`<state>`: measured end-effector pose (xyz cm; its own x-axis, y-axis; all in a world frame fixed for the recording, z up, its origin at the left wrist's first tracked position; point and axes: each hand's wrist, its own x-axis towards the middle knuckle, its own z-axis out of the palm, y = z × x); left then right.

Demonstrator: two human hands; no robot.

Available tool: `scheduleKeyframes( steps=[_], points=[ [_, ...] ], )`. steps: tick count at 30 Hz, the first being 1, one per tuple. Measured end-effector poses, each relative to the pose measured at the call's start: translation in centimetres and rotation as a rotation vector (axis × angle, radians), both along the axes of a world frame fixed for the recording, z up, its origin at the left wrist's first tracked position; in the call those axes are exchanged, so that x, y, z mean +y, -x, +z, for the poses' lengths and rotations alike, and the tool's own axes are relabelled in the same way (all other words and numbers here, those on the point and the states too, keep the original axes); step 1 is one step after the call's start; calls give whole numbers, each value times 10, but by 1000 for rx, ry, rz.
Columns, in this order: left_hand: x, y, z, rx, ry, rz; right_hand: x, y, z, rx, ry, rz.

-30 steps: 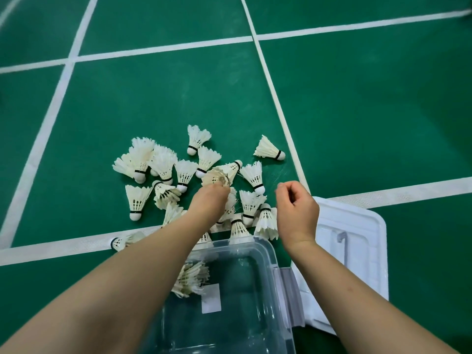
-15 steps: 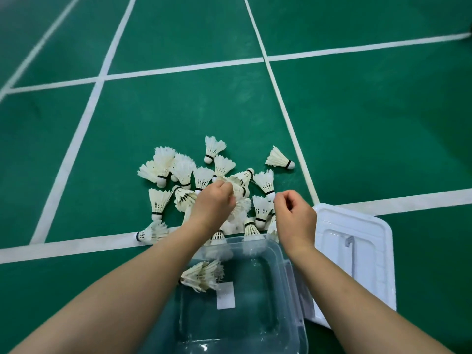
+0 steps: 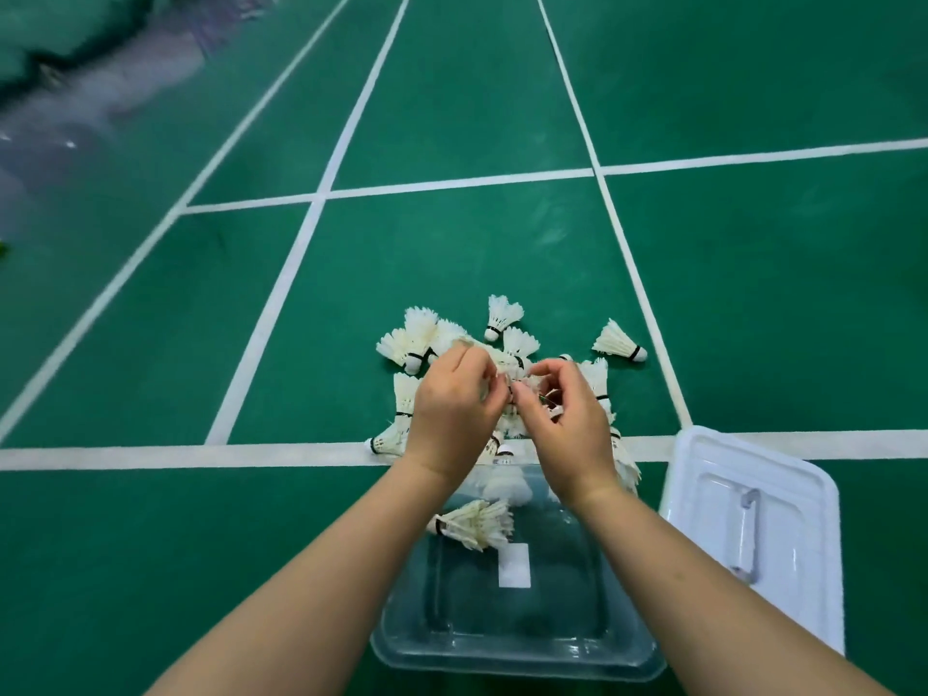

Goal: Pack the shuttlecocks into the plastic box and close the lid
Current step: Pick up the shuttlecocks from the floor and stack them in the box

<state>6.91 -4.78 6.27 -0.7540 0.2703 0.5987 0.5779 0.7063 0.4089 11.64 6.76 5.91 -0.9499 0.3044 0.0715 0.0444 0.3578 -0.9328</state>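
Several white feather shuttlecocks (image 3: 504, 318) lie in a loose pile on the green court floor beyond a clear plastic box (image 3: 517, 650). One stack of shuttlecocks (image 3: 474, 523) lies inside the box at its far left. My left hand (image 3: 454, 411) hovers over the pile with fingers curled round a shuttlecock whose feathers stick out above the knuckles. My right hand (image 3: 562, 419) is right beside it, its fingertips pinching a shuttlecock between the two hands. The white lid (image 3: 753, 535) lies flat on the floor to the right of the box.
White court lines (image 3: 281, 293) cross the green floor; one runs under the near edge of the pile. A single shuttlecock (image 3: 618, 341) lies apart at the pile's right. A blurred grey and green area (image 3: 60, 92) fills the far left corner.
The view tilted up and the hands came together over the pile. My left hand lifted with a shuttlecock, and my right hand moved left and pinched one beside it.
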Motion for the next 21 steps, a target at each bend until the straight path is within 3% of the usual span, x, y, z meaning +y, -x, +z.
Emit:
scheduleKeyframes(
  steps=[5,9,17,21],
  points=[
    [-24,-26,3,32,-1,54,-17,-17,15,-5,-148,94],
    [-28,-44,-5,-21,-4,36,-24,-28,6,-62,-120,59],
    [-31,-67,-34,-272,114,11,11,-61,-42,-371,-147,-73],
    [-30,-66,-41,-258,107,-1,23,-67,-60,-515,-251,-82]
  ],
)
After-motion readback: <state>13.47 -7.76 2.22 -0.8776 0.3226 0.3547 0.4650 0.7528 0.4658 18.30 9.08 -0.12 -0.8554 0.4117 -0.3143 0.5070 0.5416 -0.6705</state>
